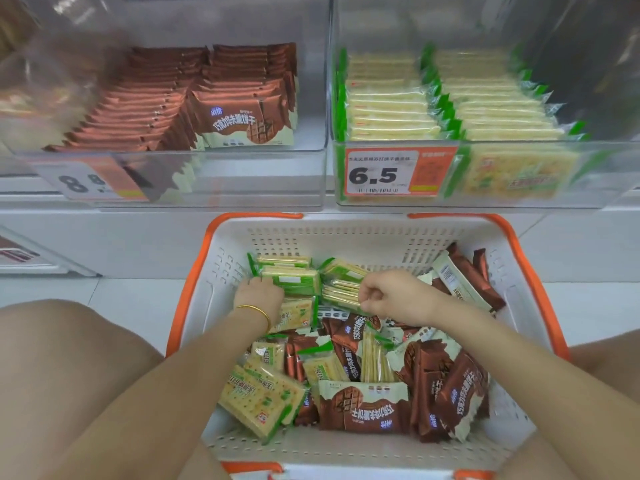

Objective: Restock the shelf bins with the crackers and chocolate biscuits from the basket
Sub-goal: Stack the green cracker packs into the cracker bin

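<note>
We are crouched over a white basket with orange handles that sits on the floor in front of the shelf, and both our hands are down inside it at its far end. Our left hand, with a gold bracelet on the wrist, lies at the far left of the basket with its fingers curled round the left end of a cracker stack of green-edged packs. Our right hand is just to the right of it, its thumb and fingers pinching the right edge of a cracker pack that lies on its side beside that stack.

More crackers lie loose in the near left of the basket. Brown chocolate biscuits fill the near middle and right, and a few more lean against the far right wall.

Above the basket are two clear shelf bins. The left bin holds rows of the brown chocolate biscuit packs standing on edge, with an orange price tag on its front, blurred by the plastic. The right bin holds two rows of cracker packs, and its price tag reads 6.5.
</note>
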Action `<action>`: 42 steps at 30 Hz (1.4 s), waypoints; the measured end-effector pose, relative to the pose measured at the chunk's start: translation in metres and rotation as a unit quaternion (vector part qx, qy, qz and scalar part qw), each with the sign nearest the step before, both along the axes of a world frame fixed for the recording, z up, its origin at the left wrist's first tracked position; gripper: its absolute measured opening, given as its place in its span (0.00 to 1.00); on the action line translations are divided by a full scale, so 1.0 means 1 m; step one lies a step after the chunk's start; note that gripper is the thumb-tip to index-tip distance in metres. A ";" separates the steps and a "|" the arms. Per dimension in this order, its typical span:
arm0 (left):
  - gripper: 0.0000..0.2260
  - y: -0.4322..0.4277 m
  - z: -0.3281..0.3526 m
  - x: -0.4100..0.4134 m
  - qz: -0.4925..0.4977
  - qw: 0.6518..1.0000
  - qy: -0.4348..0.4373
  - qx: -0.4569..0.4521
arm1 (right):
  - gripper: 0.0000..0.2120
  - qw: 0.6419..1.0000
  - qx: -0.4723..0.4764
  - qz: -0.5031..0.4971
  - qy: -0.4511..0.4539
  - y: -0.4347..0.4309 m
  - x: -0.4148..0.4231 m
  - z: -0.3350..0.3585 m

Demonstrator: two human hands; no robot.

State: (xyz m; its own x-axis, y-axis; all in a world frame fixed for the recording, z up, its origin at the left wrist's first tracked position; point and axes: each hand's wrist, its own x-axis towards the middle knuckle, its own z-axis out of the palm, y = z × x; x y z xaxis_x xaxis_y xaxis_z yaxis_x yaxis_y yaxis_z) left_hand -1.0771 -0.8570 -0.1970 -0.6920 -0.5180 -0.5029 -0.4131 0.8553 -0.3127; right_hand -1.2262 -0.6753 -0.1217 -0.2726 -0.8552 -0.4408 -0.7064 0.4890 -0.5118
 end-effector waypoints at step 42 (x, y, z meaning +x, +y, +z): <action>0.08 0.099 0.244 -0.185 -0.092 0.823 0.466 0.312 | 0.11 0.972 0.091 -0.036 0.215 0.046 -0.149 0.212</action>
State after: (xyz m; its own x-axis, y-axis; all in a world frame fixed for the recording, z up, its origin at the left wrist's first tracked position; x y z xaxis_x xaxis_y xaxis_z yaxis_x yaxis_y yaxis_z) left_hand -1.2619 -0.7584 0.0471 -0.9656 -0.2040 0.1612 -0.0716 0.8046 0.5895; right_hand -1.3753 -0.6294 0.0900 -0.5211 -0.7461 -0.4145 -0.7967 0.5994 -0.0774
